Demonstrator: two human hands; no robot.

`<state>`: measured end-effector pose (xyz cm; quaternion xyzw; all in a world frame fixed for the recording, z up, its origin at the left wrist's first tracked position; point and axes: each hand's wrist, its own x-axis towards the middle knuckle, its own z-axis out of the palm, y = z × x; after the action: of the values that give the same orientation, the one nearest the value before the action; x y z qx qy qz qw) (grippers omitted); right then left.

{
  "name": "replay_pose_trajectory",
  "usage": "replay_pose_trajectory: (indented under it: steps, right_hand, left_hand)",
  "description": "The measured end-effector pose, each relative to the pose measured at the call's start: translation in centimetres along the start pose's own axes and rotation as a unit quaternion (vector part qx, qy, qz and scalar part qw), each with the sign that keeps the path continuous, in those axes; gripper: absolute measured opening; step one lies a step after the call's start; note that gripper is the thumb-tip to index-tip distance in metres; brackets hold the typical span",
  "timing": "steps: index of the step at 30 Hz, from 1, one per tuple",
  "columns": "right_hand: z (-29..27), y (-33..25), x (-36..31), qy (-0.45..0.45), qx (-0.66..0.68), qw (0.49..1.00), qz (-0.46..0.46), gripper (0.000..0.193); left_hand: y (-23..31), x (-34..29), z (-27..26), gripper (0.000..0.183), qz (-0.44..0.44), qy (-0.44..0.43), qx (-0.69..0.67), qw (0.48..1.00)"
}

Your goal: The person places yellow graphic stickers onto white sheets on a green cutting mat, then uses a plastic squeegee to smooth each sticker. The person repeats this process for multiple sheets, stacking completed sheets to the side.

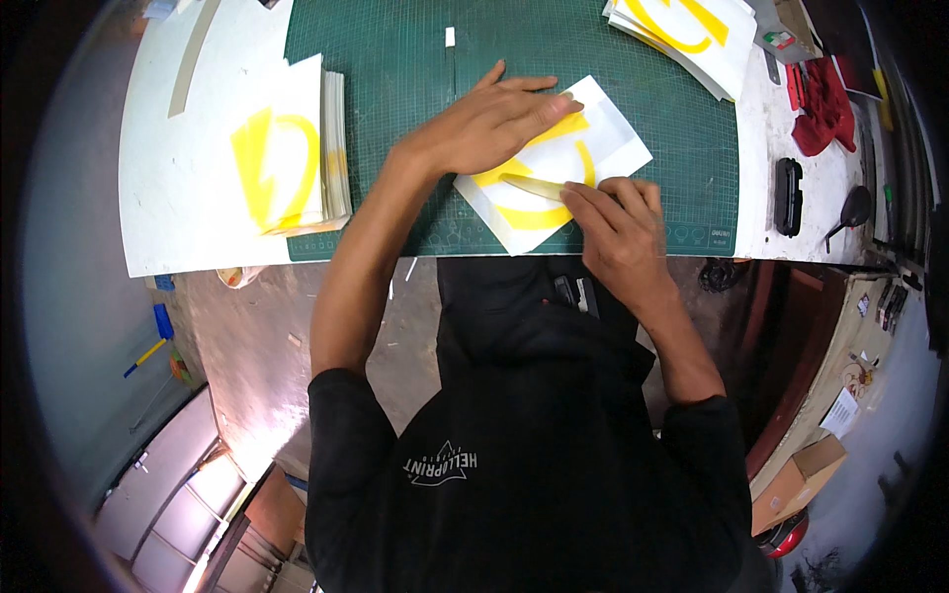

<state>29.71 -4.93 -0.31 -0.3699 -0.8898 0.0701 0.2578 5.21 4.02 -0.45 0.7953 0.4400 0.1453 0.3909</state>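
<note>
A white sheet with yellow shapes (618, 133) lies turned at an angle on the green cutting mat (395, 89), close to the table's front edge. My left hand (489, 128) rests across its upper left part, fingers stretched out and spread, the thumb on the sheet. From the right, my right hand (623, 232) pinches one end of a narrow pale yellow strip (534, 186). The strip's other end reaches left over the yellow shapes; whether it is still attached to the sheet I cannot tell.
A thick stack of similar sheets (287, 158) stands to the left, and another pile (682, 40) is at the far right. Along the right side lie a red cloth (825, 109), a black case (788, 198) and a black spoon-shaped object (852, 208). A small white block (450, 38) sits farther back.
</note>
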Motion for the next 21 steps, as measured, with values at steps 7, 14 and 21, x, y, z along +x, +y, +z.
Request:
replay_pose_trajectory:
  steps: [7,14,21]
  right_hand:
    - [-3.2,-3.0,-5.5,-0.034,0.096,0.995,-0.013,0.029]
    - [-0.8,-2.4,-5.4,0.0,0.037,0.999,0.002,0.025]
    - [-1.6,0.8,-1.7,-0.03,0.065,0.997,0.007,0.039]
  left_hand:
    - [1.2,-2.5,1.5,0.051,0.065,0.112,0.229,0.965]
    - [1.4,-3.5,3.4,0.052,0.025,0.205,0.249,0.946]
    - [0.3,-4.1,3.6,0.052,0.04,0.178,0.194,0.964]
